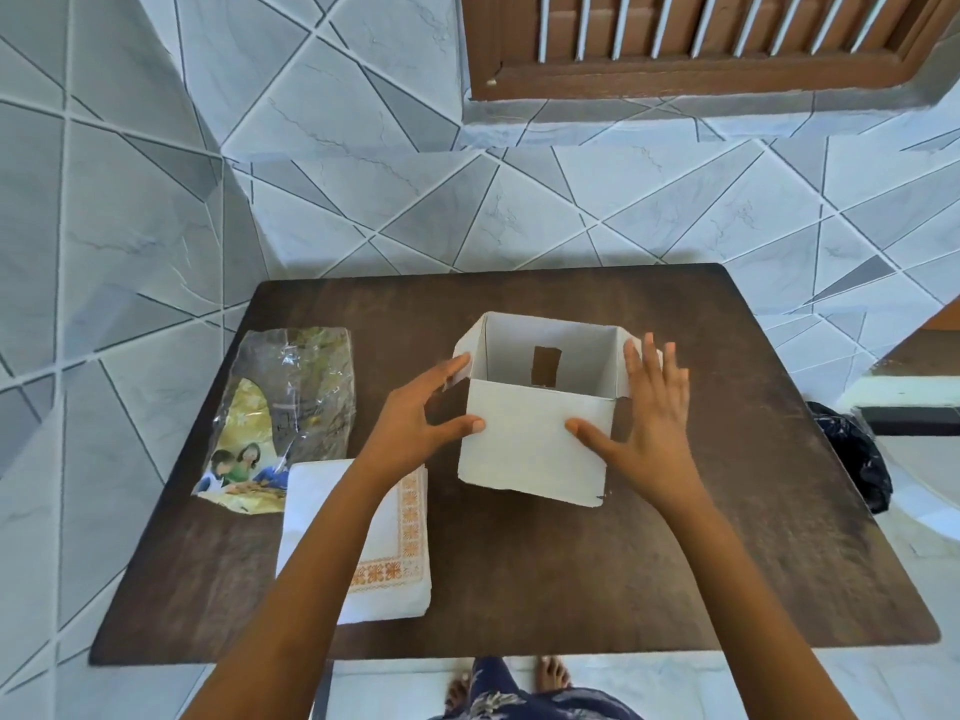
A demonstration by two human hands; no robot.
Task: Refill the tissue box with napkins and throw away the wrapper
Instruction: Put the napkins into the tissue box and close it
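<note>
A white cardboard tissue box (530, 439) stands open-side up in the middle of the dark wooden table (675, 563), its flaps folded outward and a slot visible in its floor. My left hand (415, 413) touches the box's left side, thumb on the near flap, fingers on the left flap. My right hand (649, 407) rests against the right side, thumb on the near flap, fingers spread by the right flap. A stack of white napkins (400, 553) with an orange border lies at the left, partly under my left forearm. The empty plastic wrapper (280, 407) lies flat beyond it.
The table stands against a grey tiled wall (156, 200) under a brown shuttered window (701, 39). A black plastic bag (852, 449) sits off the table's right edge. My feet (550, 672) show below the near edge.
</note>
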